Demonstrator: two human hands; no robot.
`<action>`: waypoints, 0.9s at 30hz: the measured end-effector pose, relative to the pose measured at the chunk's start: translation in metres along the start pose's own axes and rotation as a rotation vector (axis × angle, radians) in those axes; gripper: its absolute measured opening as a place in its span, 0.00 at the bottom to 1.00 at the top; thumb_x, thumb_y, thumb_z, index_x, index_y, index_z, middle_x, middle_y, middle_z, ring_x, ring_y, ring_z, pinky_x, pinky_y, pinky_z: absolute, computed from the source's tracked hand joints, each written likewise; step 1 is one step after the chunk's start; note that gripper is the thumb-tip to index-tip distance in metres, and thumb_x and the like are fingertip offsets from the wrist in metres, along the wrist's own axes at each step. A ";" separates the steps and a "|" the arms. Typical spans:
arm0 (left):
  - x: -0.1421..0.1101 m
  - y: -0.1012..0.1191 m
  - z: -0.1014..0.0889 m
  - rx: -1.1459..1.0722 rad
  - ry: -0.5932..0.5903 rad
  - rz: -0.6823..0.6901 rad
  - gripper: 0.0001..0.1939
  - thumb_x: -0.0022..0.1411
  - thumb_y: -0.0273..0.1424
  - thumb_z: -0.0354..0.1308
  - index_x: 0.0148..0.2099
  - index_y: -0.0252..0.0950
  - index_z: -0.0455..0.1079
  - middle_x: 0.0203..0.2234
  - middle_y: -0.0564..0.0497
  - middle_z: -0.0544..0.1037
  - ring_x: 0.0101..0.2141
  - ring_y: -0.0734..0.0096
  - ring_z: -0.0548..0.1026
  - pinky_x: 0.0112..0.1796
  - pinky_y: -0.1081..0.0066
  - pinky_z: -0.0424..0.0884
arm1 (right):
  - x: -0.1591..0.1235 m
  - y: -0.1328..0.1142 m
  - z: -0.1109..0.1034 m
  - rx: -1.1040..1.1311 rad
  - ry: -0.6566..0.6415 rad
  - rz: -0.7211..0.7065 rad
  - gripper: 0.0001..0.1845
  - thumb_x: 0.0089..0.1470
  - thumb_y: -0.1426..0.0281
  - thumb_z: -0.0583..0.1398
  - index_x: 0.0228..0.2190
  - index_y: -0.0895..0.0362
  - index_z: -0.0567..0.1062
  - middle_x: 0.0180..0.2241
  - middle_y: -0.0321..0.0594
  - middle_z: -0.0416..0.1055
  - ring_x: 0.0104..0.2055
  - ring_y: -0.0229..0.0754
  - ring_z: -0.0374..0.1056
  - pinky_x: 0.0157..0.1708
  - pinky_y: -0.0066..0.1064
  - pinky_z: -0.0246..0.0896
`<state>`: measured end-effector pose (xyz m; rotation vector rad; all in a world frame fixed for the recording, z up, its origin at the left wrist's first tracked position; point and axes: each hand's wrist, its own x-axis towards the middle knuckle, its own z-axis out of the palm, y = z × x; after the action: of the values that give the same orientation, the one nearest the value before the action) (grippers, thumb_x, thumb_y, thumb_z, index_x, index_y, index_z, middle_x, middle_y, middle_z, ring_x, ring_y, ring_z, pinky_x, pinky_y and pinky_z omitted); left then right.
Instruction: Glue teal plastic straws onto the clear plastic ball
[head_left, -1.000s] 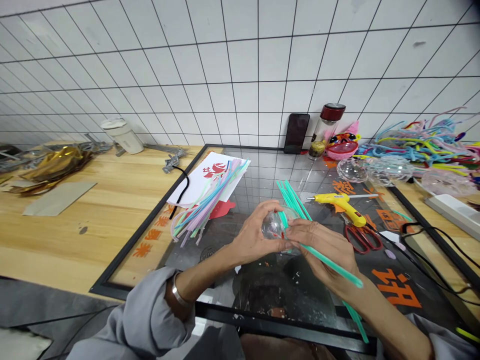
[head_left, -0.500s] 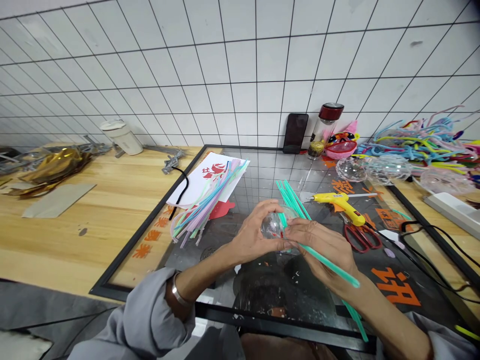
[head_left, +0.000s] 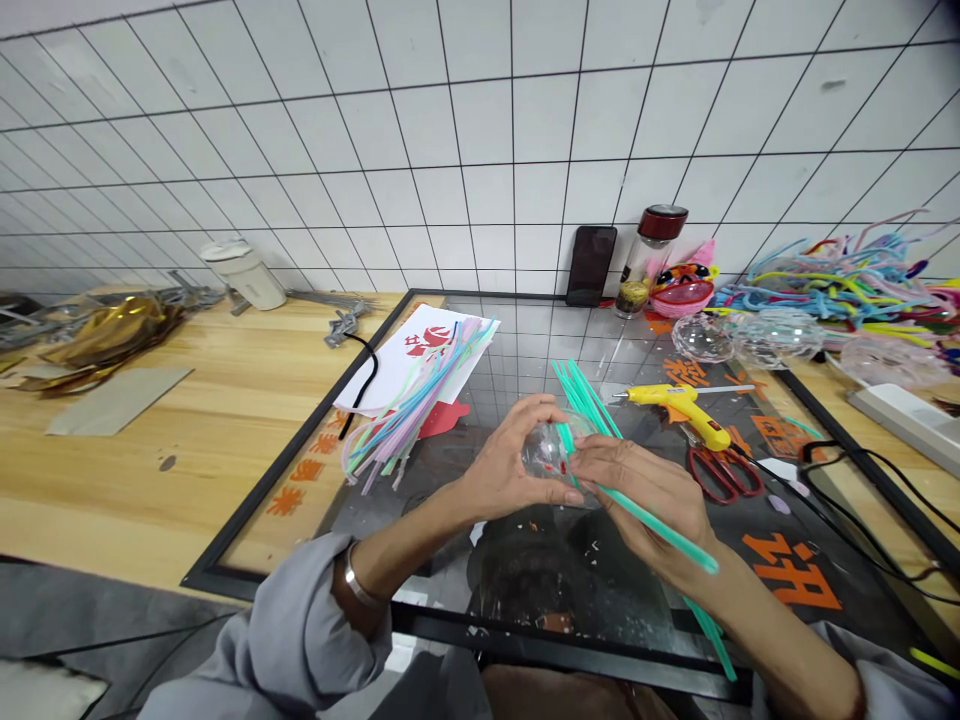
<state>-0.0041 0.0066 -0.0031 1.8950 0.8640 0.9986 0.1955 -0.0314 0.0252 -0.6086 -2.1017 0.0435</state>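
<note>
My left hand (head_left: 510, 460) is curled round a clear plastic ball (head_left: 544, 452) with small red marks showing on it. My right hand (head_left: 649, 490) pinches a teal pipe cleaner (head_left: 667, 538) at the ball's right side. One end of it lies against the ball, while the other sticks out past my right wrist toward the lower right. Several more teal pipe cleaners (head_left: 581, 390) lie on the glass behind and under my right hand. My fingers hide where the pipe cleaner meets the ball.
A yellow glue gun (head_left: 686, 405) and red-handled scissors (head_left: 724, 478) lie right of my hands. Pastel pipe cleaners (head_left: 420, 405) rest on white paper at left. Along the back stand a phone (head_left: 591, 265) and a bottle (head_left: 651, 260). Clear balls (head_left: 776, 338) sit at right.
My left thumb has shifted slightly at the bottom of the ball. Otherwise both hands, the ball and the pipe cleaner stay almost in place.
</note>
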 end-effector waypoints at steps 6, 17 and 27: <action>0.001 0.003 -0.001 0.054 -0.029 0.020 0.46 0.33 0.44 0.78 0.55 0.41 0.64 0.60 0.39 0.62 0.64 0.45 0.58 0.62 0.48 0.56 | -0.003 0.002 0.001 -0.021 -0.003 -0.014 0.10 0.59 0.78 0.57 0.41 0.59 0.75 0.35 0.45 0.79 0.43 0.44 0.76 0.44 0.36 0.75; 0.001 -0.007 0.005 0.177 -0.010 0.164 0.47 0.35 0.44 0.77 0.55 0.40 0.59 0.56 0.38 0.66 0.63 0.44 0.59 0.60 0.47 0.61 | -0.002 0.001 0.001 0.002 0.005 -0.024 0.11 0.57 0.81 0.57 0.41 0.60 0.75 0.35 0.45 0.79 0.43 0.43 0.76 0.46 0.36 0.74; -0.001 -0.007 0.010 0.218 0.081 0.224 0.39 0.40 0.33 0.72 0.55 0.40 0.60 0.53 0.41 0.68 0.58 0.48 0.66 0.57 0.50 0.65 | -0.006 0.002 0.004 0.019 -0.006 0.028 0.16 0.56 0.80 0.59 0.46 0.56 0.74 0.37 0.43 0.78 0.45 0.44 0.75 0.47 0.38 0.74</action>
<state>0.0027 0.0060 -0.0130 2.1858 0.8487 1.1613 0.1957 -0.0318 0.0183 -0.6269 -2.0969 0.0809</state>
